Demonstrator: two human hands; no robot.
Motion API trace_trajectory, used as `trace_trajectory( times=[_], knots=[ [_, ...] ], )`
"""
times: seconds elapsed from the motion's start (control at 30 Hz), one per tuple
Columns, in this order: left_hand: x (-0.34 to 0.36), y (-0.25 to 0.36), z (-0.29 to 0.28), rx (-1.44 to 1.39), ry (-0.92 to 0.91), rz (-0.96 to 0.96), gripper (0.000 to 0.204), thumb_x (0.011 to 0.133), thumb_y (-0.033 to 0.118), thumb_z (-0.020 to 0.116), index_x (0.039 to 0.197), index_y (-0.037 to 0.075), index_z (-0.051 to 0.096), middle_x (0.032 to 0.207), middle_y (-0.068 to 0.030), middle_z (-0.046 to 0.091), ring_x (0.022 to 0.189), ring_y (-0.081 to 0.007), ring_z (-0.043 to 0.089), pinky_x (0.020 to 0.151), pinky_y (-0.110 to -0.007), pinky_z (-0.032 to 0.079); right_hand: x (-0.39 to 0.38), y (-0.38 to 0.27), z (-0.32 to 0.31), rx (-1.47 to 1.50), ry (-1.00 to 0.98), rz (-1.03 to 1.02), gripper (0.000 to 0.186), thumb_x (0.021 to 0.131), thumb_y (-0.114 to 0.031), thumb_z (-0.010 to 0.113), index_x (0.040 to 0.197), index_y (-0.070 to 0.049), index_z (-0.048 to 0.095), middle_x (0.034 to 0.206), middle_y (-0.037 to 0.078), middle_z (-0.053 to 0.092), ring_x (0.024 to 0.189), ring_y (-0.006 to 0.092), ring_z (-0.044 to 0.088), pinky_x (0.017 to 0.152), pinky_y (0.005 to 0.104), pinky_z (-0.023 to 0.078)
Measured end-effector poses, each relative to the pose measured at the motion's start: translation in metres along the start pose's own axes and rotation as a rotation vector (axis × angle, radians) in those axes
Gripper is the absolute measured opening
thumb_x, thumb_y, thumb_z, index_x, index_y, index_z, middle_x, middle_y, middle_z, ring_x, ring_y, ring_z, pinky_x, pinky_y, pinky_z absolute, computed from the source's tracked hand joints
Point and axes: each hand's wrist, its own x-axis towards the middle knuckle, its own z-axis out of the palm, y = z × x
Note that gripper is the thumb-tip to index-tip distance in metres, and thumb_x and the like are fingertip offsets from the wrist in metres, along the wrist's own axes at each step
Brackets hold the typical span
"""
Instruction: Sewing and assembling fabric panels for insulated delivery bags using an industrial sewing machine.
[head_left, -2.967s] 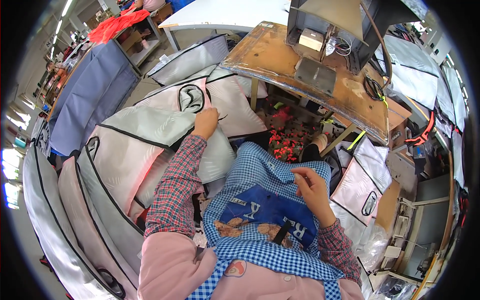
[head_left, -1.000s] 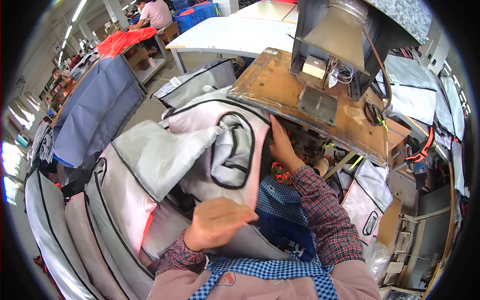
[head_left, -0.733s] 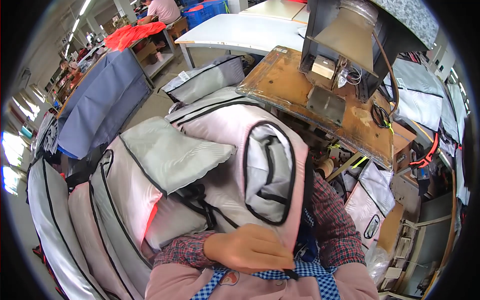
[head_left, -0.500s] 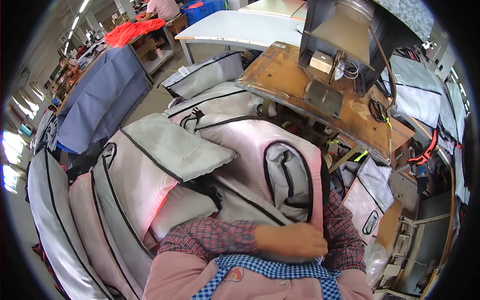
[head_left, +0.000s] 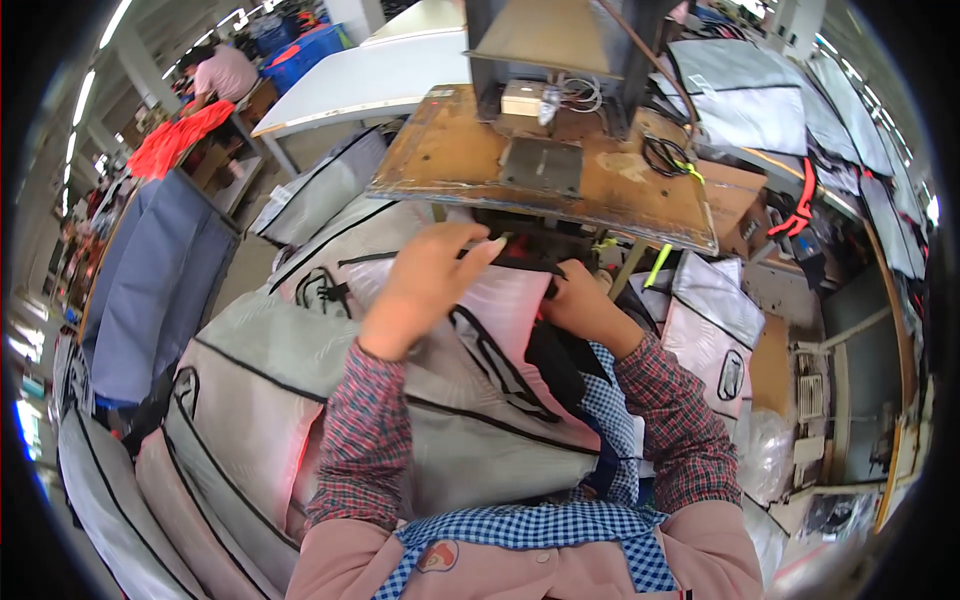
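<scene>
A silvery grey and pink fabric bag (head_left: 500,310) with black binding lies across my lap, below the front edge of the worn wooden table (head_left: 440,145). A long black-edged loop (head_left: 505,365) shows on its pink side. My right hand (head_left: 590,305) is closed on the bag's black-bound corner, its fingers bent round it and partly hidden. Over the upper edge of the bag is my left hand (head_left: 425,285), fingers stretched to the right, with thumb and fingers apart. A small pale tip shows at the end of those fingers; I cannot tell what it is.
More grey and pink bags (head_left: 240,370) are heaped at left. A dark metal machine housing (head_left: 560,45) stands on the wooden table. Beyond it is a white table (head_left: 350,85). A person (head_left: 222,75) sits at the back left. Further bags (head_left: 705,310) lie at right.
My hands have moved forward and up from near my body, and both now show. My right hand has hold of the bag's corner. The bag has been shifted and flattened. The view has turned right.
</scene>
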Motion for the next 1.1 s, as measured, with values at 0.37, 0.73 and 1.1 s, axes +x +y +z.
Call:
trace_trajectory(
  times=[0.37, 0.73, 1.1],
  knots=[
    [0.028, -0.060, 0.036, -0.035, 0.139, -0.005, 0.025, 0.087, 0.023, 0.067, 0.078, 0.000, 0.065, 0.070, -0.0195, 0.059, 0.061, -0.0377, 0.056, 0.054, -0.040, 0.044, 0.050, 0.018, -0.060, 0.589, 0.032, 0.217, 0.032, 0.092, -0.024, 0.061, 0.116, -0.003, 0.061, 0.106, 0.006, 0.065, 0.098, 0.0125, 0.061, 0.083, 0.0269, 0.049],
    [0.072, -0.075, 0.041, 0.049, 0.019, -0.009, 0.030, 0.087, 0.025, 0.067, 0.074, -0.001, 0.064, 0.064, -0.0220, 0.055, 0.057, -0.0400, 0.053, 0.053, -0.042, 0.042, 0.111, 0.046, -0.070, 0.502, 0.067, 0.469, 0.034, 0.093, -0.039, 0.060, 0.093, -0.005, 0.061, 0.081, 0.000, 0.059, 0.079, 0.0101, 0.056, 0.069, 0.0289, 0.051],
    [0.123, -0.098, 0.049, 0.008, -0.021, -0.027, 0.034, 0.087, 0.032, 0.066, 0.081, -0.002, 0.068, 0.066, -0.0244, 0.056, 0.058, -0.0395, 0.054, 0.056, -0.042, 0.043, 0.138, 0.084, -0.061, 0.979, 0.102, 0.515, 0.026, 0.095, -0.029, 0.054, 0.072, -0.017, 0.052, 0.067, -0.009, 0.048, 0.063, 0.0076, 0.045, 0.060, 0.0245, 0.039]
  ],
)
